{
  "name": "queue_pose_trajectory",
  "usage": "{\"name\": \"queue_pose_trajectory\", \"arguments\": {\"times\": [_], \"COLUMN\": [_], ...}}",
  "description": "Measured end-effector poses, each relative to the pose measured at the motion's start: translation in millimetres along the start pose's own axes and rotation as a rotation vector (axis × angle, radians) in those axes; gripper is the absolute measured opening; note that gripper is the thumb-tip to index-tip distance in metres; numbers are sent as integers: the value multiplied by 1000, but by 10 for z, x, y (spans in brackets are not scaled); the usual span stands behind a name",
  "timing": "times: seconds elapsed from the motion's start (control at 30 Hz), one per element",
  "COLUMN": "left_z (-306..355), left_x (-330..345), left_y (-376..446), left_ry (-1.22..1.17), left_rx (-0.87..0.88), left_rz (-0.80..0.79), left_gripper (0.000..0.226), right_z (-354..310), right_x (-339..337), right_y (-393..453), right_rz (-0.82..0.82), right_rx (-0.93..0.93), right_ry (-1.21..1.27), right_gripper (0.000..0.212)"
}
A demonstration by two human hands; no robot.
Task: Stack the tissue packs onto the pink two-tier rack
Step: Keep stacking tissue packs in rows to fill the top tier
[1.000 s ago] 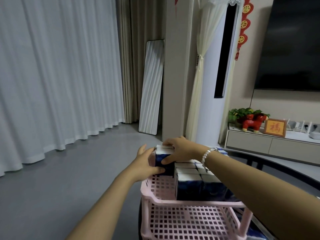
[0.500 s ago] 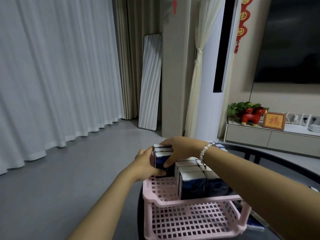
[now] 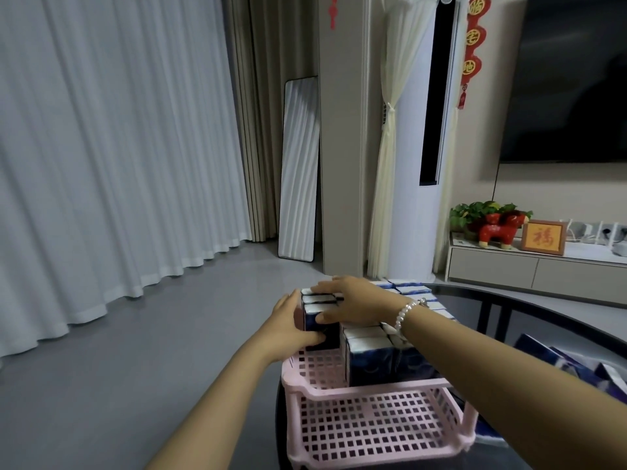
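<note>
Two hands are busy at the far left corner of the pink two-tier rack (image 3: 369,393), which stands on a dark glass table (image 3: 529,320). Blue and white tissue packs (image 3: 369,354) stand upright in rows on the rack's upper tier, filling its far and right part, while the near left stretch of that pink lattice floor is bare. One taller pile of packs (image 3: 320,312) rises above the others at the far left corner. The left hand (image 3: 291,329) presses against the outer left side of this pile, its thumb wrapped across the dark front face of the pile low down. The right hand (image 3: 353,300), with a bead bracelet (image 3: 405,315) at the wrist, lies over the top of the same pile, fingers spread along the top edges and thumb curled down onto the front. So both hands clasp that one pile between them. More packs (image 3: 412,287) show beyond the right wrist, and loose dark blue packs (image 3: 576,364) lie on the table to the right of the rack. The lower tier's lattice floor shows at the front.
</note>
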State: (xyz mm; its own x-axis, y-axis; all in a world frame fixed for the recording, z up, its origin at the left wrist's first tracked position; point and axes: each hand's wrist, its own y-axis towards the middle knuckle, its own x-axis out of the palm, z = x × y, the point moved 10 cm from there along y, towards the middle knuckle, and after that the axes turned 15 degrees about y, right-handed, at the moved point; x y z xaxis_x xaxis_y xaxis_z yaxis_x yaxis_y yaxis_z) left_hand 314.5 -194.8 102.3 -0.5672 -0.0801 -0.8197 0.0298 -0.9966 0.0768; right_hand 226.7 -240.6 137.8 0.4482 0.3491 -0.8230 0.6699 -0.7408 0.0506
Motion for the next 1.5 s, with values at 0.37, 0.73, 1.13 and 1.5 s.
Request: {"name": "queue_pose_trajectory", "arguments": {"times": [0.37,0.73,1.13,1.5], "left_z": [548,1893,2664,2463], "left_x": [-144,755,2395,3424], "left_y": [-711,-1140,-1189,-1132], "left_ry": [-62,-249,-344,-232], "left_rx": [-12,146,159,-46], "left_rz": [331,276,37,-98], "left_gripper": [47,21,18,26], "right_z": [-163,649,2162,3016], "right_x": [-445,-900,-814,-304], "right_y": [-894,-2586,-4050,-4500], "right_rz": [273,405,530,581], "right_rx": [-114,-6,318,591], "right_ry": [201,302,398,448], "right_gripper": [35,22,18,36]}}
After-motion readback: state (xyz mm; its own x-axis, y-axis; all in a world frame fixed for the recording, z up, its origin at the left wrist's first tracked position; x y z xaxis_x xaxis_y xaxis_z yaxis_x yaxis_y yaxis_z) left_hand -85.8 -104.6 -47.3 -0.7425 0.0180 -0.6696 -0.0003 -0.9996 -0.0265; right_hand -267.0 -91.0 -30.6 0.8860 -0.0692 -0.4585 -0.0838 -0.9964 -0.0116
